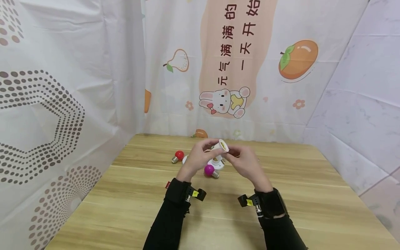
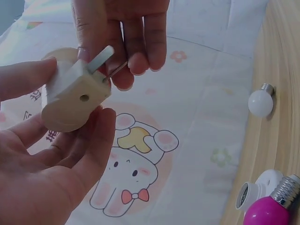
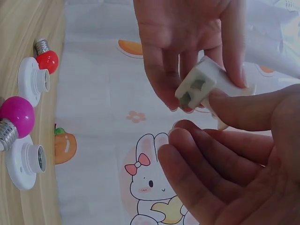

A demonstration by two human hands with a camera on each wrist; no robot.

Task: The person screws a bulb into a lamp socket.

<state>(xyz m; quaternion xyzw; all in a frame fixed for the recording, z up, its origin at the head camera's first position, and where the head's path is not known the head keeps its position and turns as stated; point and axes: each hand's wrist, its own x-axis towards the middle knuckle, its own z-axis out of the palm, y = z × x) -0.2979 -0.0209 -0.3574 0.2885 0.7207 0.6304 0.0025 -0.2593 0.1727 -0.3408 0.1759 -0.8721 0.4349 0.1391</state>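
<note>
A white plug-in lamp socket [image 1: 220, 146] is held above the table, its round mouth facing up and forward in the head view. My left hand [image 1: 200, 154] grips it between thumb and fingers. Two flat metal prongs [image 2: 101, 58] stick out of its square base in the left wrist view. My right hand [image 1: 245, 162] meets it from the other side. There, my right thumb [image 3: 243, 110] presses against the socket near its base, the index finger close beneath. The other right fingers [image 3: 201, 164] stretch loosely below, apart from the socket.
On the wooden table [image 1: 125, 194], a red bulb [image 1: 179, 155] and a magenta bulb [image 1: 209, 170] lie near white round lamp holders [image 3: 29, 161]. A small white bulb [image 2: 260, 103] lies farther off. A printed curtain [image 1: 175, 104] hangs behind the table.
</note>
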